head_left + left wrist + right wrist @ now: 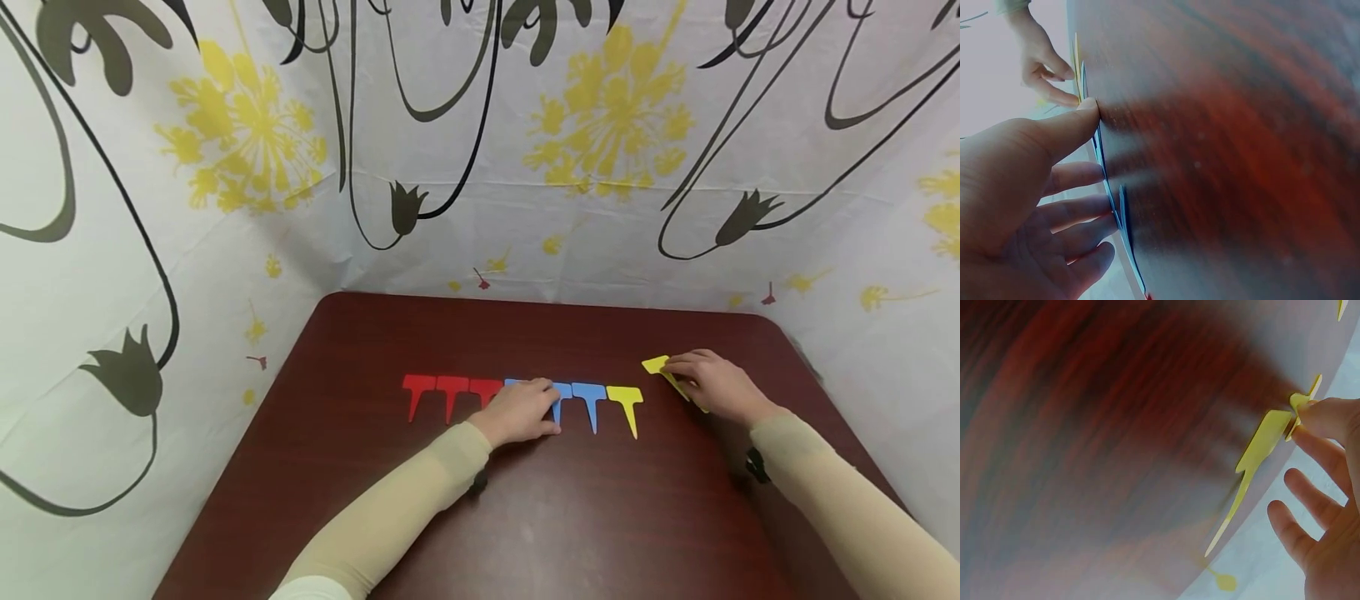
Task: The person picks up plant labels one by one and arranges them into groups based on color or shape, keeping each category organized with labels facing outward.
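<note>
T-shaped plant labels lie side by side on the dark red-brown table, with red labels (452, 385) at the left, blue labels (589, 392) in the middle and a yellow label (626, 397) at the right end. My left hand (522, 411) rests over the blue labels and partly hides them; its thumb and extended fingers touch them in the left wrist view. To the right of the row, my right hand (716, 386) pinches a yellow label (1299, 403) between thumb and index finger. Another yellow label (1263, 440) lies right beside it on the table, mostly under the hand in the head view.
A white cloth (465, 158) with yellow and grey flower prints hangs behind the table and along its sides. The table (525, 517) has rounded far corners. A dark wrist device (757, 465) shows under the right sleeve.
</note>
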`<state>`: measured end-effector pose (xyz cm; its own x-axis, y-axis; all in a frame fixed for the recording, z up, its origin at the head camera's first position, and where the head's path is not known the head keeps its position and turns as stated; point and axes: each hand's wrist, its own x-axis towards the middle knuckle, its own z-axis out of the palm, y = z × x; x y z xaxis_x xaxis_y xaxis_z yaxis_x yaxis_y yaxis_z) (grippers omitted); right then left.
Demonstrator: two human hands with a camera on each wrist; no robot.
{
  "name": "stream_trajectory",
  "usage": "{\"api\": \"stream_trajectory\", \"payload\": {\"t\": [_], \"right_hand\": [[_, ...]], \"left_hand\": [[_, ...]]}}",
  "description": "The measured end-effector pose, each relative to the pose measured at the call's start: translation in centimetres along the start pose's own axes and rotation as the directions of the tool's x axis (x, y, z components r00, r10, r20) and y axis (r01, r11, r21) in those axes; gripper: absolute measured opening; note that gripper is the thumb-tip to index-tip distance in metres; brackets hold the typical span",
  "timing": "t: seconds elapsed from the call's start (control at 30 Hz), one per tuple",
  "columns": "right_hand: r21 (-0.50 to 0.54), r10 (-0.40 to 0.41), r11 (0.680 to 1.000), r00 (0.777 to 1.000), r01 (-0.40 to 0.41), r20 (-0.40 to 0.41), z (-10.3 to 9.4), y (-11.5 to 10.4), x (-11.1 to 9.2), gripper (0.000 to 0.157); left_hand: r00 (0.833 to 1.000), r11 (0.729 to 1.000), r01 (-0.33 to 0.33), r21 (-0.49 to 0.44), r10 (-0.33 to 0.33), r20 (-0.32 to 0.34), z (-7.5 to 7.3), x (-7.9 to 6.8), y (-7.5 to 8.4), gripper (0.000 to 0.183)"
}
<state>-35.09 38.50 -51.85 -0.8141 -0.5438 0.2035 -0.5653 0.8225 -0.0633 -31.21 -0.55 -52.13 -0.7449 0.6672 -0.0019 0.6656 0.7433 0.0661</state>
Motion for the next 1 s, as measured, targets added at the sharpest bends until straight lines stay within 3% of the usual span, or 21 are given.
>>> {"api": "stream_trajectory", "payload": {"t": [0.7, 1.0], "right_hand": [[0.098, 0.102, 0.989, 0.993, -0.108, 0.059, 0.4, -1.4, -0.4, 0.034], [0.076, 0.126, 0.988, 0.989, -0.131, 0.075, 0.2, -2.0, -1.5, 0.041]], "left_hand": [[1.000, 1.000, 0.007, -0.007, -0.007, 0.013, -0.2, -0.1, 0.1, 0.060], [1.000, 1.000, -0.006, -0.006, 0.006, 0.013, -0.2, 0.1, 0.1, 0.059]]}}
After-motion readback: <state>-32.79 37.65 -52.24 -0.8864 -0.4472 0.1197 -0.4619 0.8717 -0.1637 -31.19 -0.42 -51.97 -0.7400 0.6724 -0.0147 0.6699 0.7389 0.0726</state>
